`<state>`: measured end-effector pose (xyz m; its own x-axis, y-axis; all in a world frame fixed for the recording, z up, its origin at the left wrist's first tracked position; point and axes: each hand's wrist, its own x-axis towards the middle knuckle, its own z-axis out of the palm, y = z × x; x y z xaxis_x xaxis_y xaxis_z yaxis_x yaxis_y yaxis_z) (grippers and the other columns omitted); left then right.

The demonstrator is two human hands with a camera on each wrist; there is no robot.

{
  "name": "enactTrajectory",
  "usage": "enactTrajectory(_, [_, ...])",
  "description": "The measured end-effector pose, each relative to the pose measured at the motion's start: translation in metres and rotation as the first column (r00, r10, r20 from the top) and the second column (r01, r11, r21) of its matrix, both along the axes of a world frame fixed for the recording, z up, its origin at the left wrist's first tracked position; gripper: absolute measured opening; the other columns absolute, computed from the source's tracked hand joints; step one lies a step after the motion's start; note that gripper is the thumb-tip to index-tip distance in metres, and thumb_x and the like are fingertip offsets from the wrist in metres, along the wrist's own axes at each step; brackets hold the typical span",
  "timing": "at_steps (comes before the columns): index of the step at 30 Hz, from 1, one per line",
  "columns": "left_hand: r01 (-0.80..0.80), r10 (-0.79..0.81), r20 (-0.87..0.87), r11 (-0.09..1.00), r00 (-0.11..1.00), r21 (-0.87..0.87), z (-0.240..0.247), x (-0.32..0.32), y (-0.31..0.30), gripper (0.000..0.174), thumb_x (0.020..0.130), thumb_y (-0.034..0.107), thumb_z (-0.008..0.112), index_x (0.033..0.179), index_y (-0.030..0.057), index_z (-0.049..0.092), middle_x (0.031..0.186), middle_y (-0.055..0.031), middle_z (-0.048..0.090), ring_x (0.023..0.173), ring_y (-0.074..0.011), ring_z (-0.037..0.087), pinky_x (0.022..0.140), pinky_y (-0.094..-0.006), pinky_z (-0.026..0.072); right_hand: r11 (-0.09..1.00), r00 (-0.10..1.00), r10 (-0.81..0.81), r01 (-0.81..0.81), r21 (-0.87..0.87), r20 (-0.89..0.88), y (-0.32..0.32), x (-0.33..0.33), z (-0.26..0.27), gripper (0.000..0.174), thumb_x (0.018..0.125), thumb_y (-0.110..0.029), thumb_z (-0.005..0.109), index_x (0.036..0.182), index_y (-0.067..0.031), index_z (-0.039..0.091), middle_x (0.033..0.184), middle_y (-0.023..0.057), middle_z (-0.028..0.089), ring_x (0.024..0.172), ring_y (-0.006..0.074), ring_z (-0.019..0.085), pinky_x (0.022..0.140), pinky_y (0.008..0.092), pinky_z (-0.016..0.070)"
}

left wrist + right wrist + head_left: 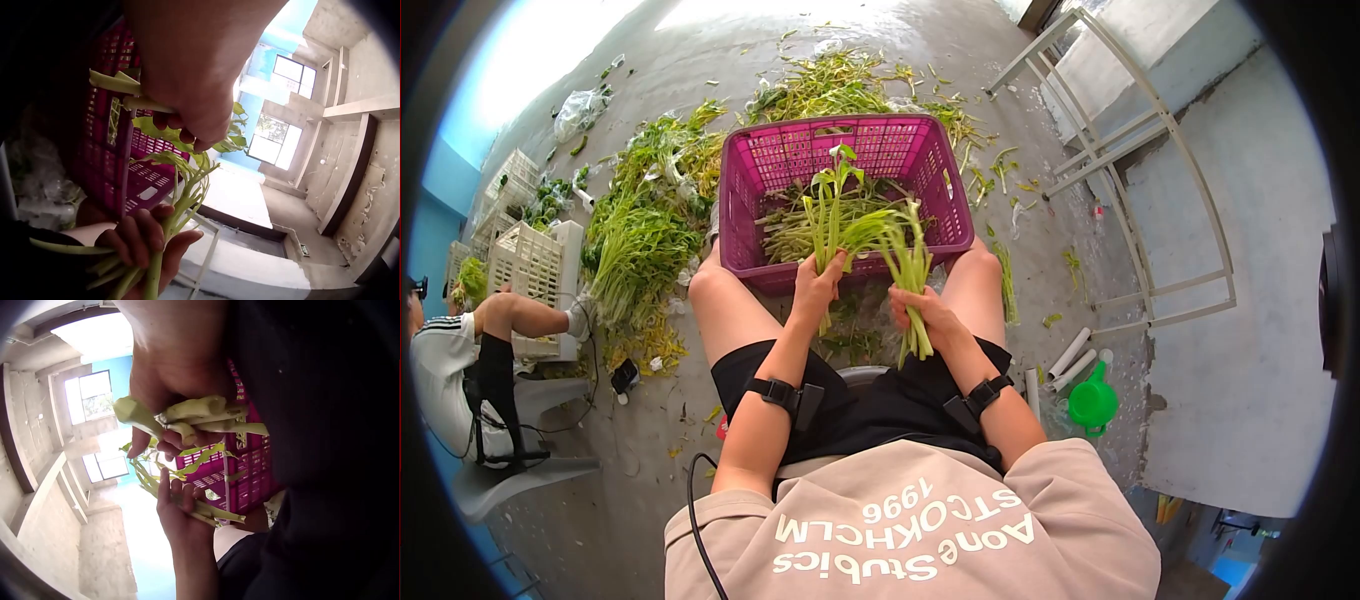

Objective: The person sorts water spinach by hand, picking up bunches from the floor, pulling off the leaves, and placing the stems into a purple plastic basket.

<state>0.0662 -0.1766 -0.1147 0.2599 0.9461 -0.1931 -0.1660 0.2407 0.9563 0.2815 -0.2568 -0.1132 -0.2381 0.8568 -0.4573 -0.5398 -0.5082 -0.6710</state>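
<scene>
Over the near edge of a purple plastic crate (745, 225), both hands hold green vegetable stalks. My left hand (818, 288) grips a few leafy stalks (827, 220), their leaves pointing up and away. Beside it on the right, my right hand (930, 312) grips a thicker bunch of pale stalks (908, 262), with cut ends toward my lap. In the right wrist view, the thick cut ends (209, 406) stick out past the curled fingers. Leaf tips of the two bunches meet between the hands. Loose stalks (800, 235) lie inside the crate.
Heaps of leafy greens (640, 230) cover the floor left of and beyond the crate. A metal frame (1120, 190) stands to the right, near white pipes (1072, 362) and a green plastic container (1092, 402). Another person (460, 370) sits at left by white crates (525, 260).
</scene>
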Motion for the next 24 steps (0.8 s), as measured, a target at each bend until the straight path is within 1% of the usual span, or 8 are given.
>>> enactTrajectory(4, [0.086,-0.049,0.223,0.983,0.974,-0.16,0.004,0.002,-0.004,0.027,0.1,0.026,0.051,0.117,0.0052,0.057,0.071,0.0045,0.044,0.054,-0.005,0.041,0.047,-0.0229,0.037,0.933,0.938,-0.346,0.348,-0.096,0.034,0.001,-0.003,0.012,0.02,0.09,-0.015,0.072,0.103,-0.0065,0.058,0.084,0.0053,0.064,0.062,0.0132,0.062,0.06,0.0281,0.0563])
enactTrajectory(7, [0.207,-0.141,0.307,0.959,0.941,-0.194,-0.002,0.013,-0.009,0.03,0.102,0.027,0.045,0.121,0.0058,0.053,0.076,0.0036,0.043,0.057,-0.0052,0.04,0.05,-0.023,0.038,0.942,0.942,-0.336,0.336,0.009,0.015,0.002,0.001,-0.002,0.021,0.088,-0.011,0.074,0.101,-0.0077,0.057,0.089,0.0065,0.065,0.062,0.0141,0.063,0.064,0.0315,0.0586])
enactTrajectory(9, [0.264,-0.256,0.116,0.963,0.96,-0.062,-0.003,0.017,-0.014,0.028,0.102,0.024,0.044,0.121,0.0068,0.054,0.077,0.0034,0.043,0.057,-0.0055,0.04,0.05,-0.0229,0.0367,0.945,0.942,-0.325,0.32,0.063,0.088,0.003,-0.003,-0.008,0.024,0.084,-0.011,0.078,0.099,-0.0071,0.059,0.088,0.0048,0.064,0.061,0.0144,0.062,0.06,0.0293,0.0553])
enactTrajectory(11, [0.289,-0.279,0.103,0.953,0.955,-0.093,-0.002,0.024,-0.018,0.026,0.102,0.022,0.046,0.121,0.0059,0.056,0.077,0.0032,0.045,0.057,-0.0048,0.04,0.049,-0.0233,0.0354,0.958,0.923,-0.282,0.255,0.135,0.261,0.004,-0.006,-0.005,0.023,0.085,-0.013,0.078,0.099,-0.0076,0.06,0.087,0.0027,0.064,0.065,0.0124,0.061,0.06,0.0275,0.0525])
enactTrajectory(15, [0.445,-0.441,0.061,0.892,0.895,-0.077,-0.008,0.032,-0.025,0.022,0.1,0.017,0.057,0.116,0.0036,0.06,0.07,0.0072,0.045,0.058,-0.0035,0.041,0.051,-0.0224,0.0353,0.955,0.936,-0.276,0.242,0.169,0.218,0.006,-0.009,-0.004,0.02,0.085,-0.013,0.078,0.096,-0.0064,0.063,0.084,0.0023,0.064,0.065,0.0123,0.061,0.058,0.0259,0.051])
enactTrajectory(17, [0.377,-0.388,-0.002,0.896,0.922,0.234,0.003,0.039,-0.026,0.022,0.098,0.019,0.062,0.115,0.0051,0.062,0.071,0.0088,0.05,0.058,-0.0021,0.041,0.051,-0.0215,0.0332,0.948,0.932,-0.297,0.262,0.178,0.21,0.006,-0.01,-0.002,0.019,0.085,-0.013,0.078,0.097,-0.0041,0.064,0.084,0.0025,0.064,0.064,0.0127,0.061,0.057,0.0253,0.0503])
enactTrajectory(18, [0.432,-0.43,-0.047,0.901,0.902,0.048,0.009,0.029,-0.028,0.021,0.095,0.02,0.066,0.111,0.0055,0.065,0.076,0.0072,0.055,0.059,-0.0014,0.042,0.051,-0.0217,0.0328,0.941,0.923,-0.321,0.286,0.179,0.214,0.006,-0.01,-0.001,0.019,0.086,-0.013,0.077,0.097,-0.0038,0.064,0.084,0.0032,0.064,0.065,0.0129,0.061,0.057,0.025,0.0497])
enactTrajectory(24, [0.496,-0.486,-0.122,0.866,0.865,0.068,0.012,0.028,-0.031,0.017,0.094,0.019,0.063,0.104,0.0058,0.069,0.075,0.0064,0.056,0.057,-0.002,0.042,0.051,-0.0215,0.032,0.947,0.935,-0.301,0.27,0.175,0.186,0.004,-0.009,0.003,0.015,0.086,-0.01,0.075,0.095,-0.0036,0.065,0.082,0.0045,0.065,0.065,0.0133,0.061,0.058,0.0258,0.0498])
